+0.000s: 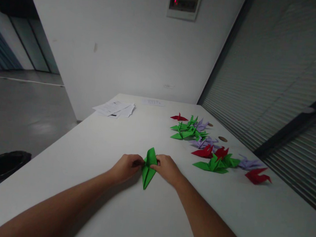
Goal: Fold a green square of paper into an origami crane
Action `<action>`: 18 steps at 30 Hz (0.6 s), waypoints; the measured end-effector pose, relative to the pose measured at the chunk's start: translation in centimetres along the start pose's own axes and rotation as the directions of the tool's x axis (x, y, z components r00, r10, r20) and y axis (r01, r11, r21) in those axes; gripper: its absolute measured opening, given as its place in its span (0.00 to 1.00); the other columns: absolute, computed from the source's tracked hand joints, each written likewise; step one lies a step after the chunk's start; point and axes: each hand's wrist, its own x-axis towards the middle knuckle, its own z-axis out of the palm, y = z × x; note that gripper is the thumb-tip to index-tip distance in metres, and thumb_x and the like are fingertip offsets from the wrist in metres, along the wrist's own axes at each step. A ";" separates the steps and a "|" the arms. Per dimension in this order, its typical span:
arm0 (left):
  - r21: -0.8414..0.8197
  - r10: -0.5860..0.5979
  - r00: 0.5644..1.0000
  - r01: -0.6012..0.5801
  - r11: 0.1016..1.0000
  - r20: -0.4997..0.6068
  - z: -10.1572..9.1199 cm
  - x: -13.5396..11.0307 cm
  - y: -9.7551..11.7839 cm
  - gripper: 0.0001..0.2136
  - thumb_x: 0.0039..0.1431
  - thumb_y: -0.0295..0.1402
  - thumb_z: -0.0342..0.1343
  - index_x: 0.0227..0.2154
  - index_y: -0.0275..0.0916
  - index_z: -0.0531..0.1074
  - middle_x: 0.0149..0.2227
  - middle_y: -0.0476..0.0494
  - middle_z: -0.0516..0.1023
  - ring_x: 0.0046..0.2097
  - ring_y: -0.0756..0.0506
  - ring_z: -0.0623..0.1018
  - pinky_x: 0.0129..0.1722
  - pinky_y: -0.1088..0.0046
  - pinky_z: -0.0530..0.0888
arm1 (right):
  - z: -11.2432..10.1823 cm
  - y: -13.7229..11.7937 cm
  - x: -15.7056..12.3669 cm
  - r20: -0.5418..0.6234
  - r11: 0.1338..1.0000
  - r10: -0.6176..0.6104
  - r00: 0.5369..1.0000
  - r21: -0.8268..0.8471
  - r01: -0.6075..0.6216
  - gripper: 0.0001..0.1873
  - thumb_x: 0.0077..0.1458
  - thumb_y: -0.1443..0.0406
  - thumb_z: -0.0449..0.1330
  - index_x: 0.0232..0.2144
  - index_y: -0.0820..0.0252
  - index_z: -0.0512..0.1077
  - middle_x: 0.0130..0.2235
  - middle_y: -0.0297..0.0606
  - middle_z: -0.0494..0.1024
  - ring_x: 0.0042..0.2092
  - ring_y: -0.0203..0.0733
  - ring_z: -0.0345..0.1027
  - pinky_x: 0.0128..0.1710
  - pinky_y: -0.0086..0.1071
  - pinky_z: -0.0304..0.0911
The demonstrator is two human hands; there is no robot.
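A partly folded green origami paper (pixel 149 172) is on the white table in front of me, its long point toward me and a rounded flap raised at the far end. My left hand (pixel 127 167) pinches its left edge with closed fingers. On the opposite edge, my right hand (pixel 167 168) grips the paper between thumb and fingers. The fingertips hide part of the paper's sides.
Several folded paper cranes lie along the right side: green ones (pixel 214 164), red ones (pixel 258 176) and purple ones (pixel 249 163). Printed sheets (pixel 114 108) rest at the far left of the table (pixel 91 142). A black bin (pixel 6 162) stands on the floor at left.
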 end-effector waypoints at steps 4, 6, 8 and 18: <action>0.086 0.029 1.000 -0.029 0.996 0.001 0.2 0.0 -0.2 0.15 0.54 0.21 0.55 0.42 0.40 0.81 0.39 0.46 0.87 0.40 0.45 0.84 0.42 0.71 0.79 | 0.1 0.1 0.1 -0.001 1.000 0.012 1.000 -0.027 -0.012 0.06 0.54 0.65 0.71 0.28 0.60 0.79 0.28 0.34 0.79 0.30 0.39 0.69 0.29 0.30 0.50; 0.146 0.075 0.997 -0.073 0.987 -0.004 0.2 -0.1 -0.3 0.15 0.53 0.21 0.55 0.41 0.39 0.81 0.38 0.45 0.86 0.39 0.45 0.83 0.40 0.71 0.79 | 0.2 0.2 0.1 -0.001 1.000 0.008 1.000 -0.021 -0.008 0.05 0.54 0.65 0.70 0.29 0.60 0.79 0.28 0.34 0.80 0.30 0.39 0.69 0.30 0.30 0.50; 0.196 0.152 0.988 -0.148 0.969 -0.007 0.2 -0.1 -0.3 0.15 0.53 0.19 0.54 0.39 0.39 0.81 0.38 0.45 0.85 0.38 0.45 0.82 0.40 0.70 0.78 | 0.2 0.1 0.1 -0.007 1.000 0.003 1.000 -0.012 -0.003 0.05 0.54 0.65 0.70 0.29 0.60 0.79 0.28 0.35 0.80 0.30 0.39 0.69 0.30 0.30 0.50; 0.254 0.367 0.921 -0.389 0.886 0.131 0.3 -0.5 0.9 0.13 0.56 0.18 0.54 0.38 0.38 0.79 0.43 0.38 0.82 0.45 0.42 0.81 0.47 0.66 0.78 | -0.2 -0.3 -0.1 0.012 1.000 0.016 1.000 -0.009 -0.016 0.06 0.54 0.66 0.70 0.28 0.61 0.78 0.27 0.34 0.79 0.31 0.39 0.69 0.30 0.29 0.51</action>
